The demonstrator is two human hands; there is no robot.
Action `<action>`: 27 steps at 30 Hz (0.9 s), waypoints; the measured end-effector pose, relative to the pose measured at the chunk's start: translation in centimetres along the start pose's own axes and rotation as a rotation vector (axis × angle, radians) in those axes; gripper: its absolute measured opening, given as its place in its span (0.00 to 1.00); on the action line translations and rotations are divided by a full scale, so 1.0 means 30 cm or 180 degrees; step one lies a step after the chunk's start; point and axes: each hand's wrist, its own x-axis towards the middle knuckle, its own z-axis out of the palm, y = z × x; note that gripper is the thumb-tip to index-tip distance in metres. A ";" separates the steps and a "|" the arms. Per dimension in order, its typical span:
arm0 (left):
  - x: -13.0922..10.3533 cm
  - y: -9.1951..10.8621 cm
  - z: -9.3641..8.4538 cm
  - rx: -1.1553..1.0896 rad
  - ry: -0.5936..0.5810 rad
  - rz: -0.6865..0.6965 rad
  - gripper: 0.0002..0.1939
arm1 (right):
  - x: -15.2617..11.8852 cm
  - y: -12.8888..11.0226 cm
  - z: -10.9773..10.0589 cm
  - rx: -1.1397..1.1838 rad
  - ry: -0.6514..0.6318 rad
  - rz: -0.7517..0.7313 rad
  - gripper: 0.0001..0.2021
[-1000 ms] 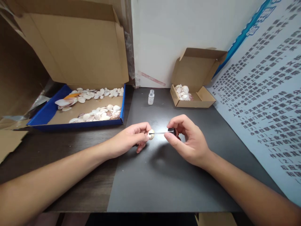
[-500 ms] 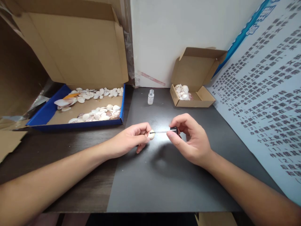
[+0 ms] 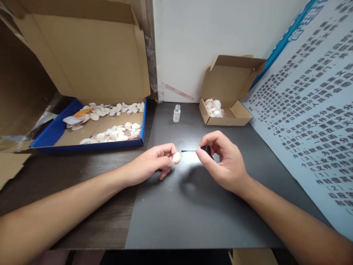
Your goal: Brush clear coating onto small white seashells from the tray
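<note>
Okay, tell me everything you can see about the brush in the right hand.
The brush has a glossy black cap as its handle, a thin pale stem and a small dark tip. The right hand holds the cap between thumb and fingers. The brush is roughly level over the dark mat, tip toward the left hand, right by the edge of the pale shell there; whether they touch is hard to tell.

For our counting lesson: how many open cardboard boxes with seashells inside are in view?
2: a large, shallow, blue-walled cardboard box at left, and a smaller brown cardboard box at back right. Both show clearly; others may be hidden.
</note>
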 end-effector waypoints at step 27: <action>0.002 -0.007 -0.007 -0.0194 -0.0103 -0.0033 0.05 | -0.011 0.010 0.003 0.0406 -0.0369 0.0079 0.07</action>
